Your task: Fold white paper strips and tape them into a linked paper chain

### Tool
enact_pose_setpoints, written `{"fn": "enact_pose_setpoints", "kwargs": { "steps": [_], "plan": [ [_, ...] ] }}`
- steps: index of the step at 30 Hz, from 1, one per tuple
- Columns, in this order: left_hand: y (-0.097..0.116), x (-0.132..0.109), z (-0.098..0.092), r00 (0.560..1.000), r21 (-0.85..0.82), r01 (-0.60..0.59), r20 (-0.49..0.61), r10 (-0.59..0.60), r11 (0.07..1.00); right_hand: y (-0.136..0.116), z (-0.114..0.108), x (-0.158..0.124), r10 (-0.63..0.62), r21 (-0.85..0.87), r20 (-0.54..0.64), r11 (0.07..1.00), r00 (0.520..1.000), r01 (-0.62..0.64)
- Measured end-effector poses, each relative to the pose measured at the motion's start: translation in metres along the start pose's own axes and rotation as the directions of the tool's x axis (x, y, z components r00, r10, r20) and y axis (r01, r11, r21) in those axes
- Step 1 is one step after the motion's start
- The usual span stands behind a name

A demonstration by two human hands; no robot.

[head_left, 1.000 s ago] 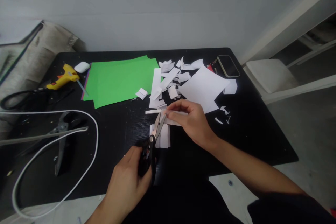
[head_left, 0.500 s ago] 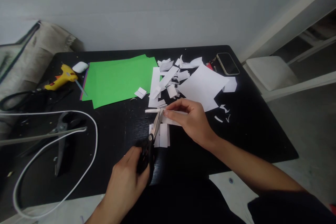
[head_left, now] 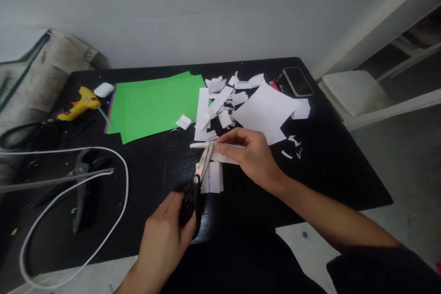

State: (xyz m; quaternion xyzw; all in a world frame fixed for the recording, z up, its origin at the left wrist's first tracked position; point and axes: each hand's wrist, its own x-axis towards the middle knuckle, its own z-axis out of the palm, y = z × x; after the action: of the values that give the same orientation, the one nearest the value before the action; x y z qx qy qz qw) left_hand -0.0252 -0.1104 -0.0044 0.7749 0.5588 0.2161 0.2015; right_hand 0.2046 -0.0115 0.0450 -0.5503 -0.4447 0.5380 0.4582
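My left hand grips the black handles of a pair of scissors, whose blades point up and away and meet a narrow white paper strip. My right hand pinches that strip from the right, fingers closed on it, just above the black table. Small cut white rectangles lie on the table under the blades.
Green paper sheets lie at the back centre, beside a heap of white scraps and a white sheet. A phone sits back right. A yellow glue gun, pliers and a white cable lie left.
The scissor blades have closed onto the strip. Both hands stay nearly in place; the view has shifted slightly.
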Motion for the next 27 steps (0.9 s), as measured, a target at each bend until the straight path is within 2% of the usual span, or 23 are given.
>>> {"fn": "enact_pose_setpoints", "kwargs": {
  "steps": [16,19,22,27],
  "plan": [
    [-0.006,-0.002,0.002,1.000,0.042,0.006,0.003,-0.006,0.999,0.006,0.000,0.003,-0.042,0.027,0.003,0.999,0.999,0.042],
    [-0.006,-0.002,0.001,0.998,-0.021,0.050,0.025,-0.050,0.999,0.007,0.000,0.003,-0.051,0.027,0.007,0.998,0.999,0.051],
    [-0.004,0.000,0.000,0.989,-0.117,0.123,0.094,-0.113,0.985,0.008,0.000,0.004,-0.081,0.014,0.007,0.997,0.997,0.081],
    [-0.002,0.008,-0.012,0.937,-0.232,0.301,0.254,-0.241,0.925,0.010,-0.001,0.006,-0.100,-0.031,0.005,0.994,0.995,0.100]
  ]
}}
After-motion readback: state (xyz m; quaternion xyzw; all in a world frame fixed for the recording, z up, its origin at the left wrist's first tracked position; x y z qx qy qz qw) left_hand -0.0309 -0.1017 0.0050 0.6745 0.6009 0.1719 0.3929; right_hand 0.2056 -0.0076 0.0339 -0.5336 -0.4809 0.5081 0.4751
